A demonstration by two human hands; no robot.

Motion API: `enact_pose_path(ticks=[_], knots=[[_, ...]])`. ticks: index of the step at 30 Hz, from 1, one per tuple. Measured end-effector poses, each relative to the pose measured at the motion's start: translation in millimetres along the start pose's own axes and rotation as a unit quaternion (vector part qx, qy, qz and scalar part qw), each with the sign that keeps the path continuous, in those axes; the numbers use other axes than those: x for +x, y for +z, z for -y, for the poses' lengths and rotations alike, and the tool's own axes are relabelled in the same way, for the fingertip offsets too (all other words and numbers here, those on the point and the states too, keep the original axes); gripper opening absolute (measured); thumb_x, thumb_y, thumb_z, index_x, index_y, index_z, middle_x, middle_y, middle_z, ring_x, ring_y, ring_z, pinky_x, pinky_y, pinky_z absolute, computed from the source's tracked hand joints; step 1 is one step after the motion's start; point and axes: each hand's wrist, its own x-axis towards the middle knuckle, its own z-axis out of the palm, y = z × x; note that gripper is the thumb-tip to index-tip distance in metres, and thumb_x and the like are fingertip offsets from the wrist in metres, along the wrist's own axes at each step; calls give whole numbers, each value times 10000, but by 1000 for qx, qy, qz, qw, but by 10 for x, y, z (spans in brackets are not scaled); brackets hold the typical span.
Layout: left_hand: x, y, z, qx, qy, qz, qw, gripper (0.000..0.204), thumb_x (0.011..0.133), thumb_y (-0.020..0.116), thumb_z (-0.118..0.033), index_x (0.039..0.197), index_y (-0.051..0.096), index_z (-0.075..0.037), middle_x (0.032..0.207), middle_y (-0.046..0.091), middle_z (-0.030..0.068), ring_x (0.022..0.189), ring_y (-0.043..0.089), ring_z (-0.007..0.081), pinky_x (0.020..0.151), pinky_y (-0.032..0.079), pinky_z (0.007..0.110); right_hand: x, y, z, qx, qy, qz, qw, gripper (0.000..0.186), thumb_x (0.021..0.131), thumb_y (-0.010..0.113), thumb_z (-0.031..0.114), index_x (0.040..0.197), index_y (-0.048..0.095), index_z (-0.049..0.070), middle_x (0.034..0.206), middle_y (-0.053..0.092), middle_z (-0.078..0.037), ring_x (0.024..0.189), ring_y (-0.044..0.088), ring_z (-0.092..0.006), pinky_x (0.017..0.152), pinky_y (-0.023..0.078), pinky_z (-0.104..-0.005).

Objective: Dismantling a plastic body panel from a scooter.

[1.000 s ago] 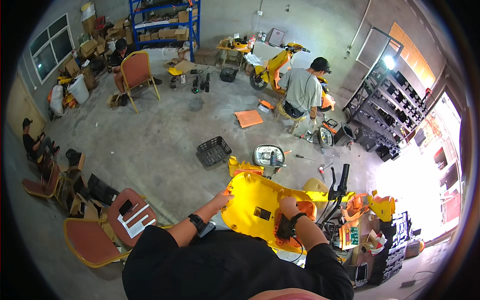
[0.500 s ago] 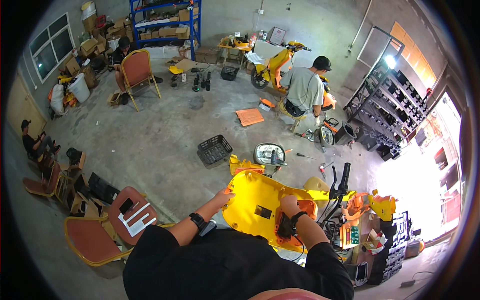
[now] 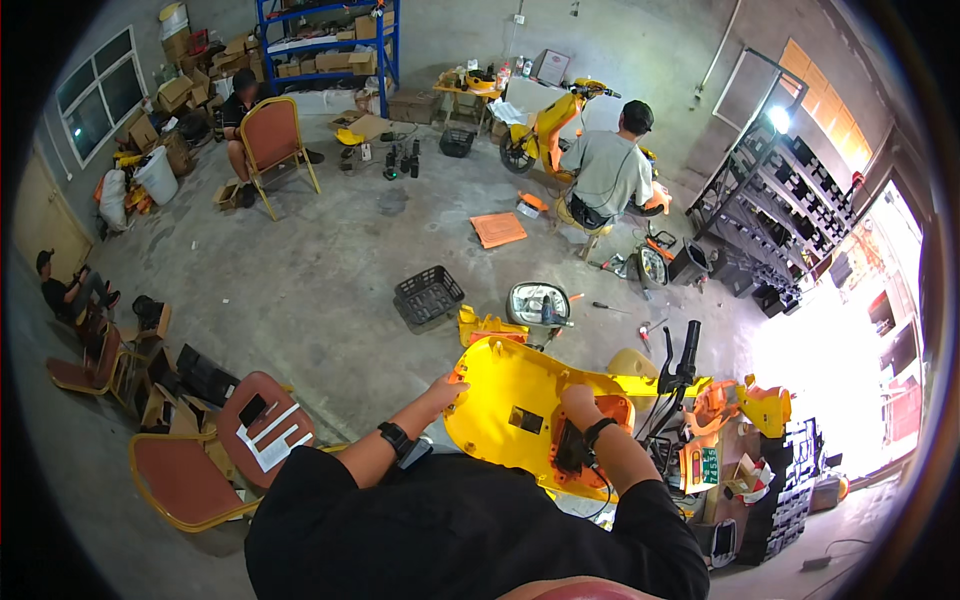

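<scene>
A large yellow plastic body panel point(image 3: 490, 400) of a scooter lies across the front of my body, with a small dark rectangular opening in it. My left hand point(image 3: 450, 390) is closed round its left rim. At the panel's right part, my right hand point(image 3: 577, 400) is closed in a fist on the far edge, its fingertips mostly hidden. Just beside it is an orange plastic part point(image 3: 617, 415) with a dark recess, partly covered by my right wrist. A black handlebar grip and lever point(image 3: 685, 360) rise to the right of the panel.
A black plastic crate point(image 3: 430, 295), a basin with a power drill point(image 3: 542, 305) and yellow and orange parts lie ahead on the floor. Red chairs point(image 3: 185, 478) stand left. A co-worker point(image 3: 610, 165) sits by a yellow scooter point(image 3: 550, 130). Black racks point(image 3: 780, 210) stand at right.
The whole view has shifted slightly. Both my hands keep the same places on the panel. The co-worker by the scooter has leaned a little to the left.
</scene>
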Motion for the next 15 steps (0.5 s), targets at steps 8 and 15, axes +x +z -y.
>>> enact_pose_path(ticks=[8,15], knots=[[-66,78,-85,16,-10,-20,1000,378,882,553,-115,1239,493,-6,1110,627,95,960,621,201,845,474,308,64,233,35,10,33,-20,999,193,754,646,210,917,727,145,900,705,-63,834,675,-228,674,478,-366],[47,-69,72,25,-17,-24,999,376,880,555,-136,1225,493,0,1103,622,93,960,616,197,845,473,309,52,141,53,20,10,-41,999,181,807,584,175,909,722,121,901,704,-63,817,672,-260,643,458,-402]])
